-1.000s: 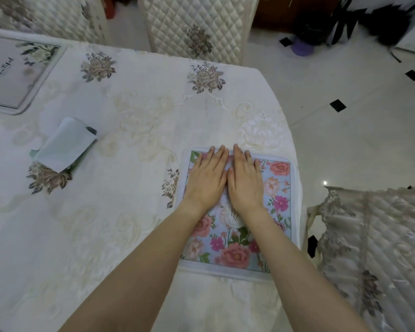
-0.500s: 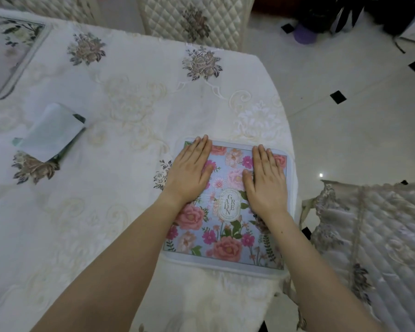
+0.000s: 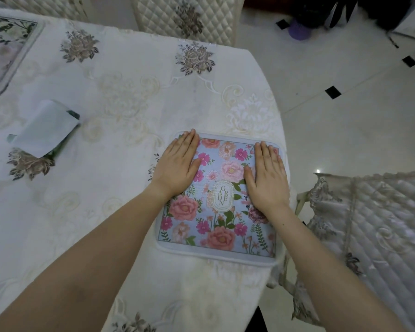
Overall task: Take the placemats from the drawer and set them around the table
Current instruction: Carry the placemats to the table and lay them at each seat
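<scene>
Mat lies flat on table, near its right edge. Left hand, right hand: both flat, fingers straight, pressing its sides. Likely thin, light, floppy (may slide); lift by an edge.

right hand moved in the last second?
Yes. The right hand slid right across the floral placemat, from beside the left hand to the mat's right edge, past the GARDEN label.

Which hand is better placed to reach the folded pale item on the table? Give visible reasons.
Left. The left hand lies flat on the left edge of the floral placemat, nearer the folded pale item; the right hand rests on its right side, farther away.
</scene>
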A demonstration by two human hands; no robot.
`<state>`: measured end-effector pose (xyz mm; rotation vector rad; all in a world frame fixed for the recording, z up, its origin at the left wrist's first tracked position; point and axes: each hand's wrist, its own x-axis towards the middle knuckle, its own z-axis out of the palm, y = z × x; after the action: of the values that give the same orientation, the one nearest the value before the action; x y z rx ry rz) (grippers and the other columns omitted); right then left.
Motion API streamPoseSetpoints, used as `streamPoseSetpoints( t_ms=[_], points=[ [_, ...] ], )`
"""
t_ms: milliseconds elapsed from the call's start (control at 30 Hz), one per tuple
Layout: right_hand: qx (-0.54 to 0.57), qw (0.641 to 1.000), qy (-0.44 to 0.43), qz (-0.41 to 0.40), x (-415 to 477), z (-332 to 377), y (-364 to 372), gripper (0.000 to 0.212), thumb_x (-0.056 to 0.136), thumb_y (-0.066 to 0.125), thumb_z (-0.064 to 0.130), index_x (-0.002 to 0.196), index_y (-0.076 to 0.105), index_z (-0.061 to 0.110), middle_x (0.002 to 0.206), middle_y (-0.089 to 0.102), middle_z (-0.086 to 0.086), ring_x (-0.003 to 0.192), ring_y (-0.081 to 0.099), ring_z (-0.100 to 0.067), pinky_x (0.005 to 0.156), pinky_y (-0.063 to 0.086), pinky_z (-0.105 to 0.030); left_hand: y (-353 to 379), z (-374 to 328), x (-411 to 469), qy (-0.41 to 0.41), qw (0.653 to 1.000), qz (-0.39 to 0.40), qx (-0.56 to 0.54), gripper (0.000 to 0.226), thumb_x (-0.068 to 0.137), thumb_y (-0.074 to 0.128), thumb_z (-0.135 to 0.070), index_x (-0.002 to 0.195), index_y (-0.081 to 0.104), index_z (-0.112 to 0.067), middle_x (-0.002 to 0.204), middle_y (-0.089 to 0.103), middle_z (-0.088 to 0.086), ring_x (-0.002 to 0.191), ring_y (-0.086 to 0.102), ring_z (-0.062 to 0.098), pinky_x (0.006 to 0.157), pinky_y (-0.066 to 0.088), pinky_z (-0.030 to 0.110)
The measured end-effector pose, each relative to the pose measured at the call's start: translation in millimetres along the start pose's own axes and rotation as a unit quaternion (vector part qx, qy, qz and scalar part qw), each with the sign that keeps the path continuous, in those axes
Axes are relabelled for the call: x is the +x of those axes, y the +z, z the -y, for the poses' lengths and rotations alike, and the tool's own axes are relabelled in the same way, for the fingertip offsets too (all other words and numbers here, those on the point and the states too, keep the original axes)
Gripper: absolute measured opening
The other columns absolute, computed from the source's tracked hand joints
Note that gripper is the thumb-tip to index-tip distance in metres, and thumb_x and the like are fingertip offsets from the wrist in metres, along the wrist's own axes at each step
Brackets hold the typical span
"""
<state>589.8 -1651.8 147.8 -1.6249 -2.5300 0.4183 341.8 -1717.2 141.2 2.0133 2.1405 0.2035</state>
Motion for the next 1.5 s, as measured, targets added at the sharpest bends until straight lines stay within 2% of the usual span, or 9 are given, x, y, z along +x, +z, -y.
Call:
streamPoseSetpoints(
  t_ms=[167,233,400,533,600,700,900,1167,1500],
  points=[
    [-0.013,1.000,-0.004,0.008,5.2,-2.6,-3.0,0.068,0.098,0.016,0.047,0.156,0.006,0.013,0.164,0.008,-0.005,0.151,0.002,-0.017,0.122,-0.003,-0.031,-3.5,-3.9,4.3,-0.013,0.999,0.023,0.030,0.065,0.098,0.004,-0.045,0.154,0.000,-0.011,0.163,0.000,0.006,0.150,-0.001,0.016,0.121,-0.006,0.030],
    [-0.021,1.000,0.001,0.013,5.6,1.4,-8.5,0.068,0.098,0.014,0.046,0.156,0.005,0.012,0.164,0.006,-0.006,0.151,0.001,-0.017,0.121,-0.007,-0.030,-14.9,-7.8,4.9,-0.015,0.998,0.046,0.049,0.063,0.101,0.007,-0.044,0.154,-0.002,-0.011,0.163,-0.002,0.006,0.150,-0.003,0.017,0.121,-0.007,0.032],
    [0.090,0.995,0.015,-0.049,-30.6,60.1,-21.6,0.061,0.101,0.017,0.039,0.156,0.012,0.013,0.163,0.012,-0.006,0.151,0.006,-0.018,0.123,0.002,-0.034,-38.8,-48.0,-39.9,0.008,0.996,-0.083,-0.015,0.057,0.102,0.021,-0.035,0.153,0.022,-0.008,0.160,0.020,0.007,0.149,0.015,0.022,0.122,0.006,0.040],
    [0.106,0.994,-0.018,-0.019,-85.7,99.9,6.4,0.058,0.102,0.014,0.038,0.155,0.017,0.013,0.162,0.017,-0.003,0.150,0.009,-0.018,0.122,0.001,-0.034,-3.0,-62.2,-99.4,-0.001,0.997,-0.049,-0.056,0.055,0.102,0.024,-0.033,0.151,0.029,-0.009,0.159,0.024,0.006,0.149,0.017,0.020,0.119,0.019,0.047],
    [0.063,0.997,-0.036,-0.001,-92.8,97.2,23.5,0.058,0.102,0.016,0.038,0.154,0.021,0.014,0.161,0.019,-0.001,0.150,0.012,-0.019,0.122,0.000,-0.035,13.9,-55.1,-105.8,0.002,0.998,-0.033,-0.048,0.055,0.102,0.024,-0.034,0.150,0.031,-0.008,0.159,0.026,0.007,0.149,0.018,0.021,0.118,0.022,0.048],
    [0.033,0.999,-0.032,0.000,-89.4,91.3,34.0,0.057,0.102,0.020,0.038,0.154,0.023,0.015,0.161,0.022,-0.001,0.150,0.011,-0.018,0.122,0.001,-0.036,19.4,-51.5,-104.7,0.016,0.999,-0.032,-0.037,0.054,0.102,0.028,-0.031,0.149,0.032,-0.005,0.158,0.027,0.010,0.149,0.018,0.023,0.121,0.016,0.045],
    [0.025,0.998,-0.051,0.021,-94.6,83.7,28.4,0.057,0.103,0.024,0.042,0.155,0.019,0.019,0.162,0.016,0.002,0.151,0.007,-0.015,0.123,0.003,-0.037,14.6,-51.2,-107.0,0.013,0.999,-0.019,-0.046,0.057,0.101,0.027,-0.034,0.152,0.026,-0.009,0.160,0.020,0.006,0.150,0.012,0.018,0.122,0.009,0.040],
    [0.034,0.999,-0.034,0.026,-115.5,31.9,8.4,0.057,0.102,0.024,0.041,0.156,0.015,0.025,0.162,0.016,0.004,0.150,0.005,-0.012,0.123,0.003,-0.035,7.9,-34.4,-114.7,0.015,0.999,-0.007,-0.034,0.060,0.101,0.032,-0.039,0.153,0.023,-0.010,0.161,0.020,0.005,0.149,0.013,0.015,0.122,0.015,0.038],
    [0.031,0.998,-0.036,0.028,-123.8,11.4,3.4,0.059,0.103,0.033,0.037,0.156,0.012,0.025,0.162,0.011,0.007,0.150,0.004,-0.012,0.123,0.004,-0.034,3.0,-20.1,-132.2,-0.004,0.999,-0.001,-0.041,0.062,0.100,0.029,-0.039,0.155,0.016,-0.012,0.162,0.012,0.002,0.150,0.007,0.012,0.122,0.006,0.031]
  ],
)
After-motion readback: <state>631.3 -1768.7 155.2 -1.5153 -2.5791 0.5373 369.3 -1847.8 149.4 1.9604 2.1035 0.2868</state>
